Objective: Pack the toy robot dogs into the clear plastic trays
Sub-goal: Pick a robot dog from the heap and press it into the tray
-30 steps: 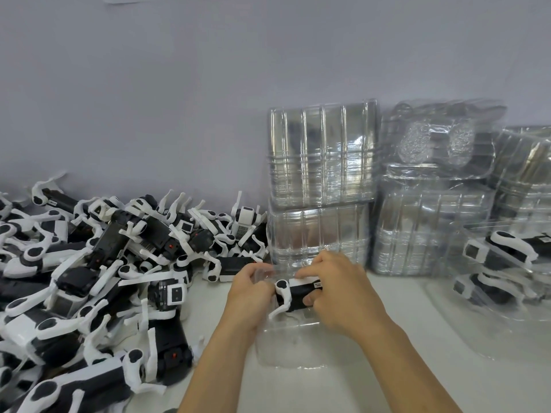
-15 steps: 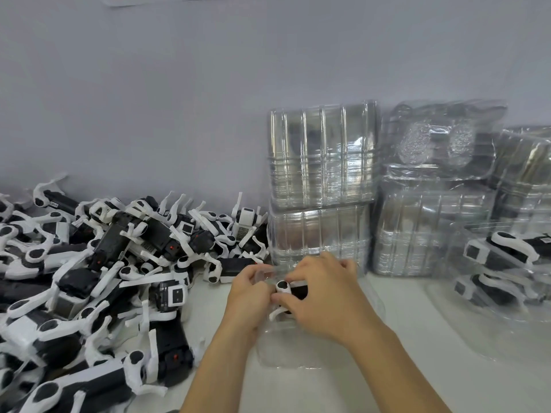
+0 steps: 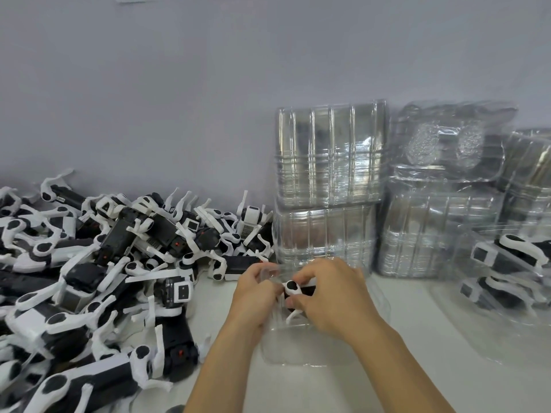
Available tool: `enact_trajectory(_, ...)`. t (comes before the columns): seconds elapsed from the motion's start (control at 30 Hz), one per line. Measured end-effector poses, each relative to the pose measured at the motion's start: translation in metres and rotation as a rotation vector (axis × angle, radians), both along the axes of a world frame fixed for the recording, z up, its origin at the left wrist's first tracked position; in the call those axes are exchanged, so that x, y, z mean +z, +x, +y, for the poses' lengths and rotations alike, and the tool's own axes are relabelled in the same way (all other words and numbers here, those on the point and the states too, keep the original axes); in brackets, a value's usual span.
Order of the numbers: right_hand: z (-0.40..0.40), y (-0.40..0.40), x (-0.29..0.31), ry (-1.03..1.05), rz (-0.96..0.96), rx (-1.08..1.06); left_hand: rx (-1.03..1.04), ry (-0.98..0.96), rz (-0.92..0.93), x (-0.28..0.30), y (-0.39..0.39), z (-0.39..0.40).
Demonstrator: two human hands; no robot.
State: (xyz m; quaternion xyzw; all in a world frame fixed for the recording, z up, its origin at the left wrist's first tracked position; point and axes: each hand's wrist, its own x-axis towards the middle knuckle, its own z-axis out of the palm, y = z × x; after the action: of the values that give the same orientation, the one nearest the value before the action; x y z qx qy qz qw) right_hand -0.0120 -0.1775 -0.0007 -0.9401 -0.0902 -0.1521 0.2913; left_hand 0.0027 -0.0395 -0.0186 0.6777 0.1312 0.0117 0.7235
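Observation:
A black-and-white toy robot dog (image 3: 295, 289) sits in the far end of a clear plastic tray (image 3: 304, 350) in front of me on the white table. My right hand (image 3: 331, 296) covers the dog's body, with thumb and forefinger pinching its white hip joint. My left hand (image 3: 256, 290) grips the tray's left far corner and the dog's end. Most of the dog is hidden under my right hand.
A big heap of loose robot dogs (image 3: 98, 272) fills the left of the table. Stacks of empty clear trays (image 3: 331, 186) stand against the wall behind my hands. Filled trays with dogs (image 3: 507, 272) lie at the right.
My right hand has slid left over the dog, so less of it shows. The dog has sunk lower into the tray. My left hand has stayed on the tray's corner.

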Motion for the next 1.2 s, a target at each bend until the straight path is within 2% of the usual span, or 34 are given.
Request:
enact_trajectory(0.27,-0.001,0.0,-0.001,0.038,-0.01,-0.008,-0.031,0.073,-0.018,-0.001,-0.001,-0.001)
enact_trajectory(0.47,-0.008,0.0,0.001,-0.048,-0.024,0.063,-0.139,0.089,-0.044,-0.002,-0.002,0.004)
enact_trajectory(0.57,-0.018,0.001,0.005,-0.054,0.04,0.086,-0.128,0.125,-0.061,-0.004,0.0,0.006)
enact_trajectory(0.73,-0.061,0.008,0.013,0.042,0.112,-0.032,-0.091,0.111,-0.057,-0.007,0.005,0.005)
enact_trajectory(0.87,-0.08,0.006,0.013,0.061,0.2,-0.012,-0.085,0.103,-0.059,-0.011,0.008,0.006)
enact_trajectory(1.1,-0.075,0.008,0.006,0.089,0.137,-0.059,-0.129,0.135,-0.087,-0.012,0.008,0.012)
enact_trajectory(1.2,-0.078,0.008,0.001,0.121,0.178,-0.103,-0.113,0.141,-0.092,-0.013,0.008,0.01)
